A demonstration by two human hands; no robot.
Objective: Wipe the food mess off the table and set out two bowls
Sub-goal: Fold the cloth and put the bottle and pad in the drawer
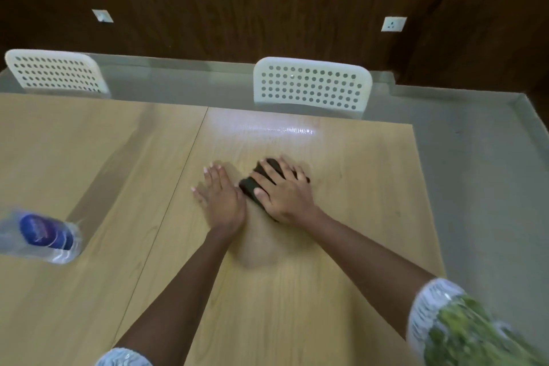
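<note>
Cloth (261, 184), dark and bunched, lies pressed under the flat right hand (282, 190); left hand (221, 197) seemingly flat on table (356, 187).

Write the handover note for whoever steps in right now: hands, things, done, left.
Right hand: fingers spread, pressing flat on the dark cloth at mid table.
Left hand: flat and open on the wood just left of the cloth, holding nothing.
Plastic bottle: near the left edge of the view, blurred.
Two white chairs at the far side.
Done: wiping is under way; no food mess can be made out.
Left: finish wiping, then set out two bowls; none are in view.
</note>
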